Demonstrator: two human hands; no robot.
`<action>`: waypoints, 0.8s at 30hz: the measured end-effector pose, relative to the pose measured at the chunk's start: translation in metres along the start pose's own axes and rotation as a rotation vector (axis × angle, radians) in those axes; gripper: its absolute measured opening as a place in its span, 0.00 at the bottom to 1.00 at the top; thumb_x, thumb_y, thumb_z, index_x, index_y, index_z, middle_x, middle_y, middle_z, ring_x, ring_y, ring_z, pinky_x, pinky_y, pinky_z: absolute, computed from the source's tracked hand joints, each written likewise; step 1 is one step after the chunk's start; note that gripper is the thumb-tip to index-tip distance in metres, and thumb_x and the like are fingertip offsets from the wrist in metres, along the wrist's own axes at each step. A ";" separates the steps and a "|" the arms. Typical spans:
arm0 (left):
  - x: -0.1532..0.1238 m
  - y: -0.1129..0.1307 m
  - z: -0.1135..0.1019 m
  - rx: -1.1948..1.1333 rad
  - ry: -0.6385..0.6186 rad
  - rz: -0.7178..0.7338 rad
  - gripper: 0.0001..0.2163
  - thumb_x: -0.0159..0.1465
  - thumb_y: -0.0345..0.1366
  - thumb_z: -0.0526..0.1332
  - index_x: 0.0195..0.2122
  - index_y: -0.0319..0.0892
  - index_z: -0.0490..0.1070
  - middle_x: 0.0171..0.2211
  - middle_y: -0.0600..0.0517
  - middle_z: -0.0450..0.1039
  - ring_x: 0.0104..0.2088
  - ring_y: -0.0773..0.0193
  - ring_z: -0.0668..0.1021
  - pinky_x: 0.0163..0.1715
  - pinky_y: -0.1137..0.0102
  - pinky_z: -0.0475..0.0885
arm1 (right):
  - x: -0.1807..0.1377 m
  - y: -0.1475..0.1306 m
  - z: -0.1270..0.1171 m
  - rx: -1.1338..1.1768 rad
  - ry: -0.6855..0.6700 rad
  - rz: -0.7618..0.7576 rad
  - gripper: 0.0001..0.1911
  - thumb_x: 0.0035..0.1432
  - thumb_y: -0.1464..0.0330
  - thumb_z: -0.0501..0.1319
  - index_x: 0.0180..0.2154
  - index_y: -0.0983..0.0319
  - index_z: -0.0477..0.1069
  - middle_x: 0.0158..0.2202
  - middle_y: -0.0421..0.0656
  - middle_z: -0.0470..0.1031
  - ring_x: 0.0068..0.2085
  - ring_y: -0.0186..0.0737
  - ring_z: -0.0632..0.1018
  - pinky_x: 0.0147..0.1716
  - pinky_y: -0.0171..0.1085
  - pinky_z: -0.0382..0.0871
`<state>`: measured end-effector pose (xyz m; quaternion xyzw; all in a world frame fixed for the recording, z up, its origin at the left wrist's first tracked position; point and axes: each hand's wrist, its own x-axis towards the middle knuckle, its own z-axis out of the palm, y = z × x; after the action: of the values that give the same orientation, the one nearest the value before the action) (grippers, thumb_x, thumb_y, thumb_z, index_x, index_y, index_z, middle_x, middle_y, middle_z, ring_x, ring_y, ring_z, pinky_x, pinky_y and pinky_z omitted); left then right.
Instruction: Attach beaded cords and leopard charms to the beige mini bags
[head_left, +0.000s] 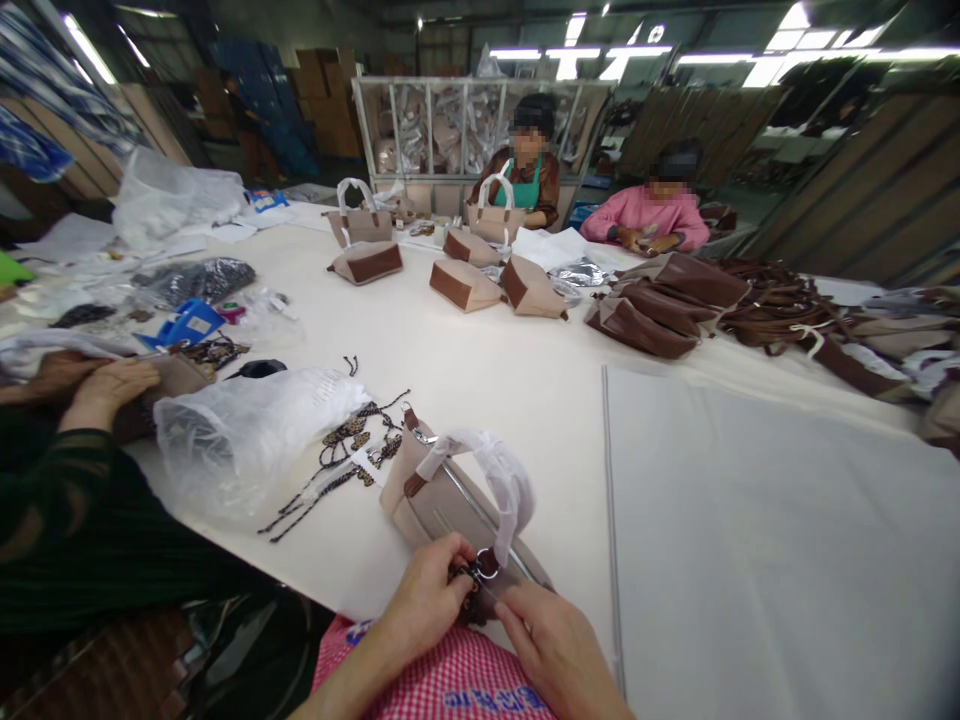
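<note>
A beige handbag (405,480) with brown trim lies tilted at the table's near edge, its handle (511,480) wrapped in white material. At its near end, a metal ring (487,564) hangs from a brown tab. My left hand (431,595) is closed on a dark, leopard-spotted charm (471,600) just beside that ring. Close by, my right hand (551,630) has thumb and forefinger pinched together against the bag's near end; whatever lies between them is too small to make out. Left of the bag lie several similar spotted charms (352,435) with black cords.
A clear plastic bag (247,430) lies left of the charms. At far left, a co-worker's hands (112,385) handle another bag. Beige-and-brown handbags (465,285) stand across the table before two seated people. Brown straps (772,300) are piled right; a grey sheet (750,530) covers the right side.
</note>
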<state>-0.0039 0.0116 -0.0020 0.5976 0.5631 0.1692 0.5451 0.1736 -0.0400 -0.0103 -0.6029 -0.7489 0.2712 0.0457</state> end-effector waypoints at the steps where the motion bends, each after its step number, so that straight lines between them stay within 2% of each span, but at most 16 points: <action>1: 0.000 0.000 0.000 -0.007 -0.007 -0.005 0.10 0.53 0.25 0.55 0.34 0.41 0.72 0.29 0.53 0.73 0.33 0.62 0.75 0.33 0.70 0.65 | 0.000 0.000 0.000 0.000 -0.001 0.002 0.13 0.65 0.70 0.52 0.33 0.57 0.73 0.34 0.41 0.79 0.37 0.45 0.81 0.34 0.39 0.68; 9: 0.002 -0.010 0.003 -0.116 -0.044 -0.062 0.09 0.51 0.27 0.58 0.34 0.41 0.70 0.23 0.58 0.67 0.26 0.66 0.70 0.26 0.73 0.60 | 0.000 -0.001 0.003 -0.065 0.005 -0.020 0.14 0.64 0.70 0.53 0.29 0.58 0.73 0.31 0.40 0.79 0.33 0.44 0.81 0.29 0.37 0.63; 12: 0.005 -0.016 0.003 -0.147 -0.017 -0.076 0.05 0.56 0.32 0.57 0.31 0.41 0.70 0.24 0.56 0.68 0.27 0.65 0.70 0.28 0.73 0.62 | 0.000 0.000 0.004 -0.062 0.011 -0.033 0.14 0.64 0.71 0.52 0.29 0.58 0.73 0.30 0.40 0.79 0.33 0.43 0.81 0.28 0.37 0.62; 15: 0.007 -0.018 0.003 -0.112 0.001 -0.078 0.08 0.57 0.34 0.54 0.26 0.40 0.71 0.25 0.54 0.70 0.30 0.63 0.71 0.31 0.72 0.64 | -0.002 0.002 0.007 -0.061 0.041 -0.048 0.15 0.64 0.71 0.52 0.28 0.58 0.73 0.29 0.40 0.79 0.31 0.42 0.80 0.28 0.37 0.61; 20: 0.008 -0.019 0.007 -0.063 -0.031 -0.079 0.10 0.53 0.31 0.53 0.27 0.40 0.75 0.26 0.53 0.73 0.32 0.62 0.73 0.34 0.71 0.66 | -0.004 0.004 0.009 -0.041 0.052 -0.058 0.14 0.63 0.71 0.53 0.27 0.57 0.72 0.28 0.39 0.79 0.31 0.41 0.80 0.27 0.36 0.60; 24: 0.008 -0.021 0.008 -0.155 -0.065 -0.130 0.12 0.48 0.29 0.53 0.26 0.39 0.76 0.24 0.54 0.72 0.28 0.63 0.72 0.30 0.72 0.65 | -0.004 0.003 0.007 -0.029 0.042 -0.078 0.13 0.62 0.71 0.54 0.28 0.56 0.73 0.29 0.39 0.80 0.32 0.40 0.80 0.28 0.36 0.61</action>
<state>-0.0046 0.0098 -0.0254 0.5209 0.5681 0.1569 0.6175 0.1746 -0.0457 -0.0166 -0.5795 -0.7745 0.2457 0.0629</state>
